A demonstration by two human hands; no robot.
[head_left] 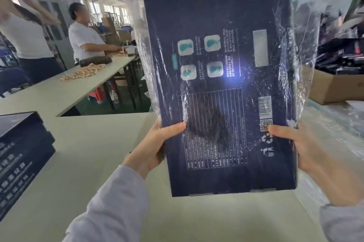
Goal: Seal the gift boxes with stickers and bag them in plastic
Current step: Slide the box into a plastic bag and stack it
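A large dark navy gift box [220,48] is held up on end in front of me, its printed back facing me. A clear plastic bag [301,76] covers its upper part and reaches down to my hands; the box's lower end is bare. My left hand [151,149] grips the box's left edge with the thumb on the face. My right hand [307,149] grips the right edge the same way, thumb over the plastic near the QR code.
A stack of navy gift boxes [21,155] lies at the table's left edge. A pile of plastic bags [334,123] lies at the right, a cardboard carton [334,88] behind it. Two people work at a far table [78,88] strewn with small gold items.
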